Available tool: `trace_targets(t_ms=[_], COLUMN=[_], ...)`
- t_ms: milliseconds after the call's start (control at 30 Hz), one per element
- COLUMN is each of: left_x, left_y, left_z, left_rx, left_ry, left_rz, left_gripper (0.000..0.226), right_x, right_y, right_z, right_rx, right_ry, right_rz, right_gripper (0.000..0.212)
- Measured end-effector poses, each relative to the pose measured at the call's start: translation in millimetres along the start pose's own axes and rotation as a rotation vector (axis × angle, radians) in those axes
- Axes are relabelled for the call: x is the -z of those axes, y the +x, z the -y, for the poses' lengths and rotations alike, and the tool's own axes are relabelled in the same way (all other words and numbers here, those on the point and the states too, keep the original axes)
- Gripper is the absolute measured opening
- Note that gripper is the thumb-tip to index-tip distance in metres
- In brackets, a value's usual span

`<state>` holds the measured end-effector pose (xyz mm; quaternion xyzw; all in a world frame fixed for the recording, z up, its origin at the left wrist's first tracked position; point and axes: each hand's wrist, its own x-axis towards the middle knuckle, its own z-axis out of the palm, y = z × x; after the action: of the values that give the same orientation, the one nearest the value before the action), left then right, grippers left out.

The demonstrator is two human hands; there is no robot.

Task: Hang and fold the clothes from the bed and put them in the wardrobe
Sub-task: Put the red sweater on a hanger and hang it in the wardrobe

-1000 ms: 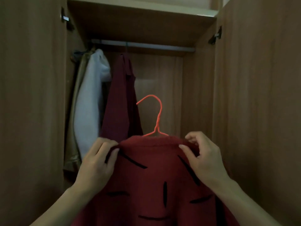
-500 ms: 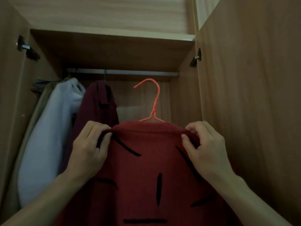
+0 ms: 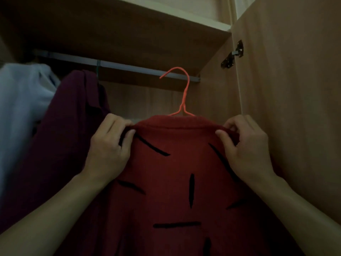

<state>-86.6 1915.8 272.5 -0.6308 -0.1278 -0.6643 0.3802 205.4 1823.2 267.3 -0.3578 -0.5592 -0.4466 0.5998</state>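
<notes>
Hanging step. Left hand (image 3: 106, 150) and right hand (image 3: 247, 150) each pinching a shoulder of red sweater (image 3: 175, 172); orange hanger (image 3: 182, 95) hook above both grips, level with rail (image 3: 129, 68), apparently unhooked. Next: lift, hook over.

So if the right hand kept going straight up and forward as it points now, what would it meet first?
Probably the rail, near its right end: the right hand, holding the red garment on the hanger, is just below it. Depth is unclear; the side wall lies close.
</notes>
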Motion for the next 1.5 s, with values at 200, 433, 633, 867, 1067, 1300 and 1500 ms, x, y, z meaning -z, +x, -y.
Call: trace_targets(t_ms=[200, 433, 633, 867, 1067, 1300, 1500], left_x=[-62, -130, -189, -273, -344, -403, -432], left_y=[17, 34, 48, 72, 120, 134, 141], left_z=[48, 68, 97, 124, 160, 178, 168], left_rx=[0.068, 0.234, 0.257, 0.294, 0.343, 0.417, 0.433], left_ry=[-0.071, -0.131, -0.162, -0.175, -0.197, -0.211, -0.244], left_rz=[0.003, -0.068, -0.176, -0.187, -0.159, -0.01, 0.147], left_gripper=[0.007, 0.007, 0.006, 0.008, 0.008, 0.007, 0.011], right_x=[-42, -79, -112, -152, -186, -217, -224], right_y=[30, 63, 97, 143, 212, 241, 248], right_z=[-19, -42, -63, -103, -137, -160, -160], right_rx=[0.072, 0.087, 0.142, 0.223, 0.303, 0.317, 0.181], right_ry=[-0.154, -0.331, -0.36, -0.491, -0.567, -0.71, -0.871], right_rz=[-0.031, -0.073, -0.098, -0.081, -0.028, 0.094, 0.227], right_gripper=[0.019, 0.017, 0.014, 0.013, 0.012, 0.001, 0.011])
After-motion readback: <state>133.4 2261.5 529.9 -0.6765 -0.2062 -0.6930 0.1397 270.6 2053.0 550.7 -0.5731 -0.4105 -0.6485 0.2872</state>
